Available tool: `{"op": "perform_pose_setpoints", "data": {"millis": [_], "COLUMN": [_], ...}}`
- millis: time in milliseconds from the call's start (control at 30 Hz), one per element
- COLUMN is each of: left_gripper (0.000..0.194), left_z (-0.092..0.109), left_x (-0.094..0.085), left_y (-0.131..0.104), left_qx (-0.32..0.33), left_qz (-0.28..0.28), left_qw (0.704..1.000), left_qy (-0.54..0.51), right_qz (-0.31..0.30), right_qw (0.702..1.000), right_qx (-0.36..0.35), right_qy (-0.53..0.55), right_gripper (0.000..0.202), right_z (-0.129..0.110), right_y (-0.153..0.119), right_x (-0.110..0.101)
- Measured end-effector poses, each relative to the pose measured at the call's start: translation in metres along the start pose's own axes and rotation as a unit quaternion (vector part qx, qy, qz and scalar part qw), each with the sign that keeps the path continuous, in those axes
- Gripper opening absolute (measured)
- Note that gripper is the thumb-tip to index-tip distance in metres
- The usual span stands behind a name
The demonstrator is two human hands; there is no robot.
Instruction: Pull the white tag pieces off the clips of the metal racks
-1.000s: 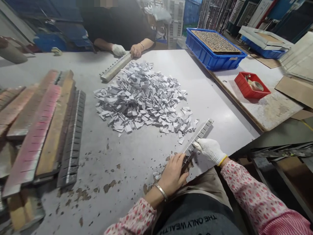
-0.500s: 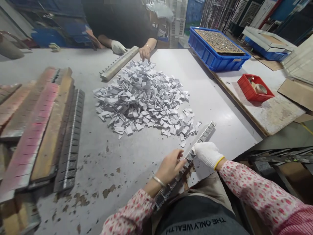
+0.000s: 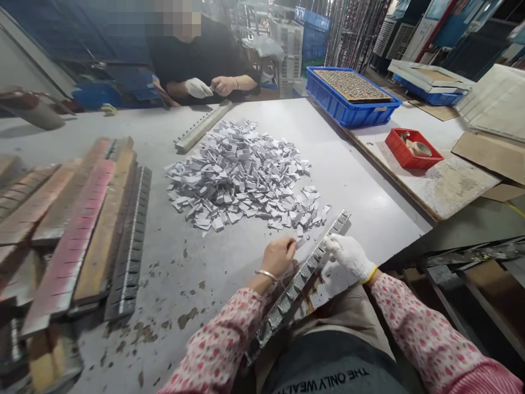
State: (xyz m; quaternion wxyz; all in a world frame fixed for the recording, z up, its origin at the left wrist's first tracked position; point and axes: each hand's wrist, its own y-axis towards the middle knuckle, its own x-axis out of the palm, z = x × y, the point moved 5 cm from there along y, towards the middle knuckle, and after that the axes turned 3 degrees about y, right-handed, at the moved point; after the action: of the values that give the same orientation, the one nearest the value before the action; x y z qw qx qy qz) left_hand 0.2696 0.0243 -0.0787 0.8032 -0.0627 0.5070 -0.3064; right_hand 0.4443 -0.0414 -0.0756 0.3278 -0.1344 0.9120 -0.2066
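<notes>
A long grey metal bar (image 3: 305,273) with a row of notches lies slantwise along the table edge before me. My left hand (image 3: 279,256), bare with a bracelet at the wrist, is just left of the bar. Its thumb and fingers pinch a small flat whitish piece (image 3: 302,241). On the bar's other side, my right hand (image 3: 350,256) wears a white glove; its fingers are curled at the bar's upper half, and what they grip is hidden. Beyond both hands lies a heap of small white flat pieces (image 3: 241,178).
Several slotted wooden bars (image 3: 88,230) are stacked at the left. Across the table, a co-worker's hands (image 3: 211,86) meet above another bar (image 3: 203,127) with pegs. A blue crate (image 3: 355,112) and a red bin (image 3: 410,156) stand at the right.
My left hand has drawn back from over the bar to its left side, fingers now pinched. My right hand stays beside the bar. The co-worker's hand has left the heap and joined the gloved one.
</notes>
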Motion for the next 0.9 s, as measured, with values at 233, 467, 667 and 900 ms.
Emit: {"op": "perform_pose_setpoints", "data": {"millis": [233, 467, 667, 900], "left_gripper": [0.025, 0.038, 0.019, 0.037], "left_z": [0.052, 0.051, 0.067, 0.067], "left_x": [-0.040, -0.021, -0.036, -0.014], "left_y": [-0.052, -0.071, -0.078, -0.078], "left_qx": [0.054, -0.122, 0.064, 0.102], "left_qz": [-0.094, -0.069, 0.062, -0.027], "left_qw": [0.952, 0.851, 0.975, 0.991], "left_qy": [-0.286, -0.505, -0.205, -0.078], "right_qz": [-0.121, -0.106, 0.011, -0.069], "right_qw": [0.924, 0.887, 0.918, 0.897], "right_qx": [-0.105, -0.140, -0.144, -0.097], "right_qy": [0.347, 0.427, 0.369, 0.426], "right_gripper": [0.027, 0.033, 0.038, 0.048], "right_z": [-0.039, -0.048, -0.033, -0.017], "right_y": [-0.027, -0.046, -0.047, -0.047], "right_x": [-0.007, -0.005, 0.009, 0.024]}}
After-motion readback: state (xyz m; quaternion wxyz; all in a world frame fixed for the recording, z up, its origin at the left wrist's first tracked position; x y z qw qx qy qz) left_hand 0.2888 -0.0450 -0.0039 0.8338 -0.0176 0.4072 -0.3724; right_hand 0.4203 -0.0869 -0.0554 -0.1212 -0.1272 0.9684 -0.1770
